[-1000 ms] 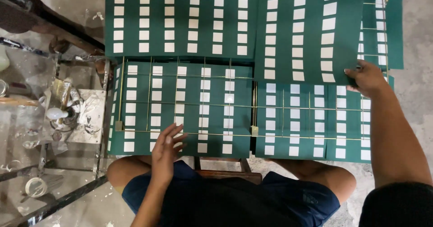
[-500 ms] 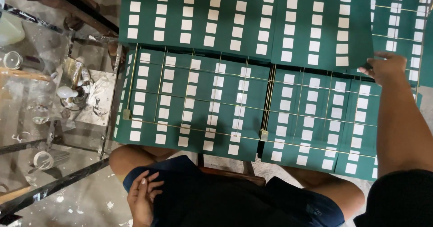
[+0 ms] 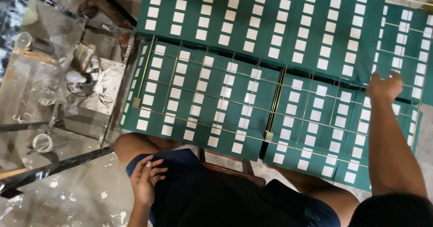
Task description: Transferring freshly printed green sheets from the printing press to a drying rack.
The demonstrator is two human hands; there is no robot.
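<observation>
Large green sheets (image 3: 216, 100) printed with rows of white rectangles lie in front of me, crossed by a thin brass-coloured wire frame (image 3: 270, 114). A further green sheet (image 3: 270, 24) overlaps them at the back. My right hand (image 3: 383, 86) reaches out and rests on the right-hand green sheet, fingers spread over its edge, gripping nothing that I can make out. My left hand (image 3: 146, 177) lies on my thigh on the dark blue shorts (image 3: 216, 195), fingers loosely apart and empty.
A paint-spattered glass table (image 3: 54, 96) on a dark metal frame stands at left, carrying small jars, a bulb-shaped object and a roll of tape (image 3: 43, 142). A wooden stool edge (image 3: 230, 168) shows under me. The concrete floor (image 3: 81, 200) is flecked with white.
My left hand has left the green sheet's near edge and dropped onto my thigh. My right hand stays on the right sheet. The view has shifted so the sheets sit higher and tilted.
</observation>
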